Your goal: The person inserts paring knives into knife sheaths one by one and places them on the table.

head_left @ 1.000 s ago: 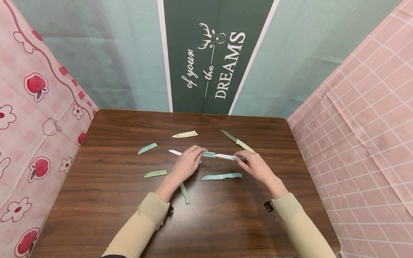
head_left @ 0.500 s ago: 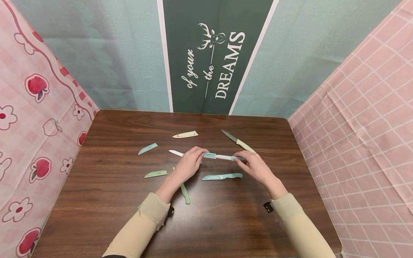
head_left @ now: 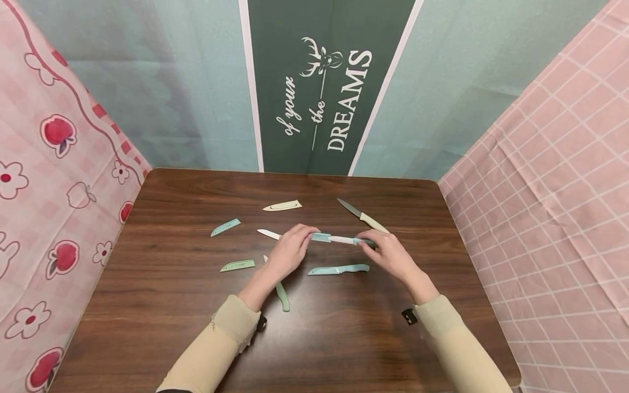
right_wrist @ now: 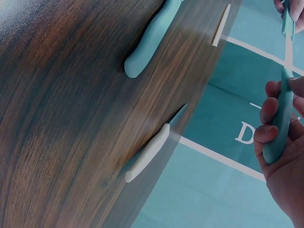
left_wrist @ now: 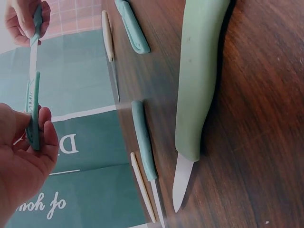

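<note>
Teal knife (head_left: pixel 344 240), tip in teal sheath (head_left: pixel 321 237)

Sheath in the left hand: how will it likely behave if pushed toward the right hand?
The sheath will probably stay stiff: its edges look straight in the grip of the left hand. It is likely light, as it looks thin. It may slip, since its sides look smooth.

A wood-grain table (head_left: pixel 339 322) is bordered by lettered cloth (head_left: pixel 334 87) at its far edge, apple-print cloth (head_left: pixel 54 202) at left, pink grid cloth (head_left: pixel 550 180) at right.
</note>
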The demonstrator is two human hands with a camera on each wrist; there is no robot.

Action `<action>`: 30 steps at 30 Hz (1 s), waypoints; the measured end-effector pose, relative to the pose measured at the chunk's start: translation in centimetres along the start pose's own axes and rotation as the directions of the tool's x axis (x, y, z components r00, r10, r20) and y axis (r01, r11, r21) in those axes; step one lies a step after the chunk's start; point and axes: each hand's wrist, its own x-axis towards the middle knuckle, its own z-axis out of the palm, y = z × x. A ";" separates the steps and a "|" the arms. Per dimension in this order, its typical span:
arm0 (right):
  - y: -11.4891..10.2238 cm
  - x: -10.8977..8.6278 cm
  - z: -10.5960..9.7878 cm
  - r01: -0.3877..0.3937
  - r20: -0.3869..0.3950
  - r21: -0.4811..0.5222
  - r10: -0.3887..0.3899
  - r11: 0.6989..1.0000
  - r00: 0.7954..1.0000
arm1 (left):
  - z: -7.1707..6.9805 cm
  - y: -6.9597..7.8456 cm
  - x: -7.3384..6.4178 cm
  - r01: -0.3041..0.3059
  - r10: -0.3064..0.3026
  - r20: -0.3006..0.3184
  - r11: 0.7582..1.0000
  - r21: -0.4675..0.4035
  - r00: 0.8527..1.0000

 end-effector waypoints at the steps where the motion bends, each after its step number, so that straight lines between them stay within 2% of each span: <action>1: 0.0 0.0 0.0 -0.002 0.001 0.001 0.002 1.000 1.000 | 0.0 0.0 0.0 -0.001 0.001 -0.004 1.000 -0.002 1.000; 14: -0.3 0.1 -0.2 0.011 0.009 -0.001 -0.011 1.000 1.000 | -0.1 -0.1 0.0 -0.002 0.002 -0.001 0.999 -0.034 1.000; 21: -1.1 0.5 -0.1 0.016 0.038 0.010 -0.017 1.000 0.999 | 0.1 0.1 0.3 0.003 0.000 0.048 0.998 -0.061 0.999; 26: -1.6 0.7 0.1 0.018 0.027 0.007 -0.019 1.000 0.999 | 0.2 0.2 0.4 -0.013 0.015 0.029 0.998 -0.064 0.999; 30: -1.5 0.8 0.1 0.020 0.031 0.003 -0.020 1.000 0.999 | 0.0 0.2 0.3 -0.022 0.026 0.054 0.998 -0.065 0.998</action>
